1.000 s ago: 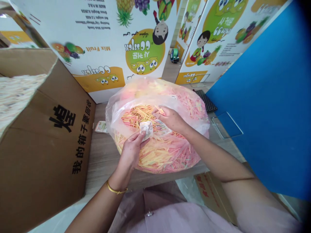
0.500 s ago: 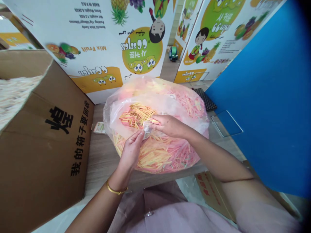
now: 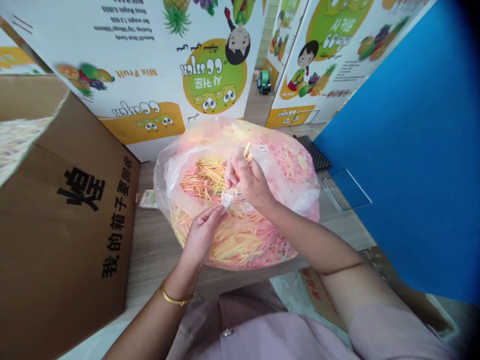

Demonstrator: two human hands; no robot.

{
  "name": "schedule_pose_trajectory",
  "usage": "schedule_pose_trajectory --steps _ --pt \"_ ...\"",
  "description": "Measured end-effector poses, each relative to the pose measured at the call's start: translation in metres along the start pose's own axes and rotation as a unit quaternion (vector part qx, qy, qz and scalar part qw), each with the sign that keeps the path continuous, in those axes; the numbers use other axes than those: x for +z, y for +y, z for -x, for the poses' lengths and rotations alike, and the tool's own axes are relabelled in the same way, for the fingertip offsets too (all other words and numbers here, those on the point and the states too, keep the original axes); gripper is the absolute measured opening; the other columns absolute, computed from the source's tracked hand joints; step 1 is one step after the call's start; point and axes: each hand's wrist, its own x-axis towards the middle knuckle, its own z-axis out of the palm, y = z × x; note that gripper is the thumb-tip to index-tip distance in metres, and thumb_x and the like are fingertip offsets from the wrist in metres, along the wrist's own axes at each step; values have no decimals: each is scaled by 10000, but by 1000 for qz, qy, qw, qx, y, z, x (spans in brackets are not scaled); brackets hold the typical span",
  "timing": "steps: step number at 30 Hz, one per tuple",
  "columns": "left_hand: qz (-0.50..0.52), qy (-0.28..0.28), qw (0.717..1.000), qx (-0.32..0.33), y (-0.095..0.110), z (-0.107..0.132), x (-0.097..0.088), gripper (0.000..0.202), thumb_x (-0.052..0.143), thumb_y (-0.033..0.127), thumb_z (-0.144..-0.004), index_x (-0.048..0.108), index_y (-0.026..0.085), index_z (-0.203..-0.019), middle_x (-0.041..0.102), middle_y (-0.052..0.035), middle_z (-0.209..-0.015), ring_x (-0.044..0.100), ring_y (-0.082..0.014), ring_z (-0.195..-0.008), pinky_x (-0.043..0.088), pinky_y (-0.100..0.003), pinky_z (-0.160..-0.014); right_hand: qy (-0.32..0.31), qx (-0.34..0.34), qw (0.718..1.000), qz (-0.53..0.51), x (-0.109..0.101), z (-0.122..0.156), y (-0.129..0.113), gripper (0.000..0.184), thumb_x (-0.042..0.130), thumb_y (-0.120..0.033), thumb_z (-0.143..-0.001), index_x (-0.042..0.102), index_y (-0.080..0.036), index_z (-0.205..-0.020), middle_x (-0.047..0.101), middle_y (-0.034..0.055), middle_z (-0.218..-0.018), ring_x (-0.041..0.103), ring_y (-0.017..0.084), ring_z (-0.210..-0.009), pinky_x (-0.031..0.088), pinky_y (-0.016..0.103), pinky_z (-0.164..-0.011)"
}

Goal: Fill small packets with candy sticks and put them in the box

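A big clear plastic bag full of thin pink and yellow candy sticks lies on the table, its mouth spread wide. Over the bag's near side, my left hand pinches a small whitish packet between thumb and fingers. My right hand is closed above the opening, with a few yellow candy sticks poking out past its thumb. The right hand's fingers are partly hidden, and it is just above the packet.
An open brown carton stands at the left, filled with pale items. Printed white cartons line the back, with green tape between them. A blue panel borders the right. A flat packet lies left of the bag.
My right hand has lifted and turned upward away from the packet, candy sticks now pointing up from it. My left hand keeps the packet in nearly the same place. The view has shifted slightly.
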Motion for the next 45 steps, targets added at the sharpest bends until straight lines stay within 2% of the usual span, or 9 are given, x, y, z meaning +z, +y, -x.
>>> schedule_pose_trajectory --steps 3,10,13,19,23,30,35,41,45 --pt "3 1 1000 0 0 -1 0 347 856 437 -705 824 186 -942 801 -74 -1108 705 -248 -1152 519 -411 -1106 -39 -13 999 21 -1 3 6 607 312 -714 -1013 478 -217 -708 526 6 -659 608 125 -729 533 282 -828" --pt "22 1 1000 -6 3 -3 1 373 858 438 -705 820 176 -968 792 -93 -1155 689 -259 -1198 533 -391 -1085 -156 63 984 63 -16 -1 11 647 335 -752 -984 610 -199 -792 724 60 -868 689 182 -1007 493 338 -1020" --pt "21 -1 1000 -3 3 -4 1 379 864 451 -707 820 174 -962 795 -95 -1143 691 -265 -1192 526 -401 -1093 -131 92 985 61 -23 -5 17 628 408 -730 -974 647 -179 -793 745 73 -881 706 189 -996 504 324 -1004" --pt "-71 -35 996 41 -4 -8 -4 345 775 467 -833 812 211 -1061 796 -54 -1153 689 -235 -1185 463 -404 -1154 -39 195 977 -77 -18 -10 28 576 409 -733 -961 560 -198 -810 736 56 -737 736 200 -793 562 298 -763" --pt "-61 -34 997 41 -2 -9 -3 343 772 468 -836 808 217 -1067 791 -48 -1173 683 -242 -1199 463 -417 -1158 -34 166 983 -69 -13 -5 19 538 435 -714 -966 508 -213 -785 737 46 -740 736 199 -797 560 291 -749" --pt "53 -28 998 -19 8 -10 4 379 854 408 -746 800 172 -1038 768 -101 -1228 624 -289 -1311 524 -415 -1114 -183 104 977 22 -22 -6 20 611 472 -726 -955 743 -180 -919 759 68 -1010 692 185 -1030 516 303 -968" --pt "63 -24 997 -44 12 -10 3 327 821 360 -797 776 192 -1074 708 -76 -1351 578 -281 -1355 587 -397 -1038 -231 129 963 -56 -33 -14 29 536 526 -637 -966 760 -171 -1088 740 88 -1129 693 177 -963 550 283 -842" --pt "55 -29 997 -45 9 -11 2 335 830 370 -787 779 190 -1064 749 -73 -1262 644 -266 -1253 608 -369 -977 -198 102 966 135 -33 -19 18 557 518 -618 -977 790 -138 -1049 747 59 -930 646 126 -735 494 236 -705" --pt "37 -53 998 -27 7 -11 2 329 856 341 -759 800 208 -1055 761 -63 -1249 675 -253 -1194 595 -332 -961 -194 75 968 144 -33 -23 14 511 494 -554 -1007 805 -149 -1044 760 68 -977 682 149 -908 502 248 -852"
